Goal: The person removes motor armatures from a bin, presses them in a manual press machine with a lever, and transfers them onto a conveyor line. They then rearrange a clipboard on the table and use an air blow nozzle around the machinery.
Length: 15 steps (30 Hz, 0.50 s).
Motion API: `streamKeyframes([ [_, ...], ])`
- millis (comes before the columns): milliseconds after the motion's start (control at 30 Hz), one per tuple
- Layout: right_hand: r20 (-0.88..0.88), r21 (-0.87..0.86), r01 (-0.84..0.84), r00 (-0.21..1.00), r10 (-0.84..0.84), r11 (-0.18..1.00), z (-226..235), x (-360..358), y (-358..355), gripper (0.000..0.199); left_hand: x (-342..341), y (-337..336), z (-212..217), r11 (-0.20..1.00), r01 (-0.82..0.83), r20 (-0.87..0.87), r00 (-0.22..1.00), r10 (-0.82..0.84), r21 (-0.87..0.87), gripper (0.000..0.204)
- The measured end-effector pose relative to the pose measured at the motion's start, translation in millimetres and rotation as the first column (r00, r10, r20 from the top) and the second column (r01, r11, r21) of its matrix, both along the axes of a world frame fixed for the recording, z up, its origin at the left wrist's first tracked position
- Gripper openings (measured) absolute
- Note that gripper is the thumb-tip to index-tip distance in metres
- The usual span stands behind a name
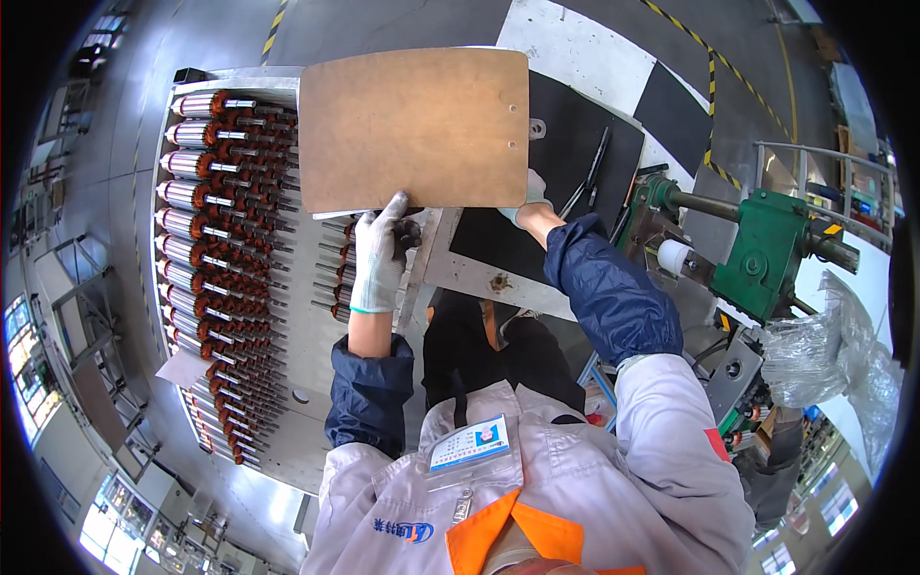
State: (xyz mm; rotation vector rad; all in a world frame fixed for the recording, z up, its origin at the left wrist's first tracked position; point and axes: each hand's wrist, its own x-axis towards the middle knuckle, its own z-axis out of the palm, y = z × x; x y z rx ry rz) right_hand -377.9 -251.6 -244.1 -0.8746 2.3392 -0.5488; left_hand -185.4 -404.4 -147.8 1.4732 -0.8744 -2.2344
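A brown clipboard (412, 129) is held up with its bare back towards me, and a strip of white paper shows along its lower left edge. My left hand (381, 251), in a pale glove with darkened fingers, is closed on the lower edge, one fingertip lying over the board. At the lower right corner my right hand (529, 196), gloved too, holds the clipboard; its fingers are mostly hidden behind the board. The clip's metal tab (538, 128) sticks out on the right side.
On the left, a bench (305, 433) carries rows of motor armatures (196, 195) with copper windings. Pens (599, 153) lie on a black mat (489, 251) at right. Beyond stand a green machine (764, 251) and crumpled clear plastic film (822, 347).
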Motion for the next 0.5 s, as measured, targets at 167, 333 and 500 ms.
streamKeyframes([
  [167, 0.070, -0.001, 0.034, 0.997, -0.034, 0.999, 0, -1, 7, 0.036, 9, -3, -1, 0.993, 0.036, -0.074, 0.997, -0.028, 0.112, 0.026],
  [333, -0.025, 0.263, -0.125, 0.990, 0.136, 0.957, 7, 13, 9, 0.027, 37, -10, 2, 0.959, 0.100, -0.299, 0.954, -0.017, 0.264, 0.018],
  [500, -0.037, 0.312, -0.251, 0.960, 0.276, 0.916, 2, 43, 36, 0.027, 33, 54, 74, 0.903, 0.314, 0.232, 0.940, -0.252, -0.294, 0.021],
])
